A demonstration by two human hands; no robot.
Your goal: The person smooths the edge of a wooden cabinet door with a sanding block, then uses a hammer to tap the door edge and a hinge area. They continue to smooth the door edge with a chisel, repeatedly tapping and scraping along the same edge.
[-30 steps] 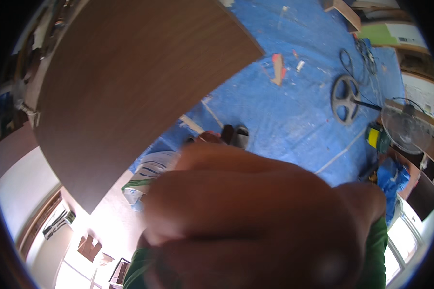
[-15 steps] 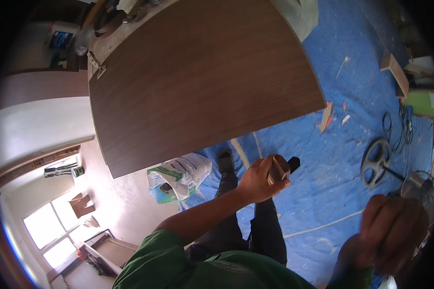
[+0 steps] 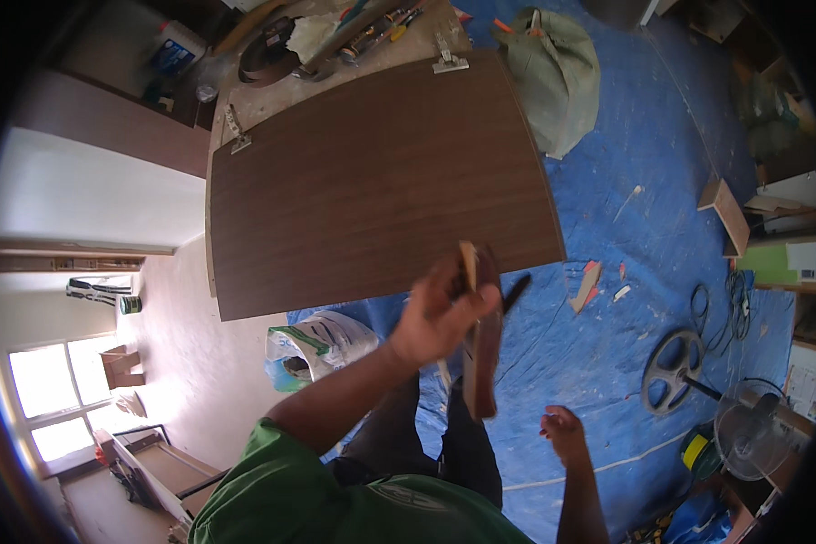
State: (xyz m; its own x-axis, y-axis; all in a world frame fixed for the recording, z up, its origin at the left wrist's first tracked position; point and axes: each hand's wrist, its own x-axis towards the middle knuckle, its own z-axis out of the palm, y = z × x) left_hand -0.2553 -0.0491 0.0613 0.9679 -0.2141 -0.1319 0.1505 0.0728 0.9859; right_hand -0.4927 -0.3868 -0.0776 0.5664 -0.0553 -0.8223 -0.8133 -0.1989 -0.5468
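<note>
My left hand (image 3: pixel 435 317) is closed around a long reddish-brown wooden hand plane (image 3: pixel 487 349). A dark crosswise handle sticks out from its right side. The plane stands near upright in view, its upper end overlapping the near edge of a dark brown wood-grain panel (image 3: pixel 381 181); whether it touches the panel cannot be told. Two metal hinges (image 3: pixel 451 62) sit along the panel's far edge. Lower right, away from the panel, my right hand (image 3: pixel 564 433) hangs over the blue sheet with nothing visible in it, its fingers loosely curved and apart.
Under the panel is a worktable (image 3: pixel 426 36) with tools and a brown coiled strip. A white plastic sack (image 3: pixel 340 340) stands by my legs. Blue sheeting (image 3: pixel 598 363) covers the floor. At right are a spoked wheel (image 3: pixel 673 372), a clear-bladed fan (image 3: pixel 751 435) and cables (image 3: pixel 734 304).
My left hand has lifted the plane up and left toward the panel and turned it lengthwise to view. My right hand has moved left, away from the right rim. The view has shifted.
</note>
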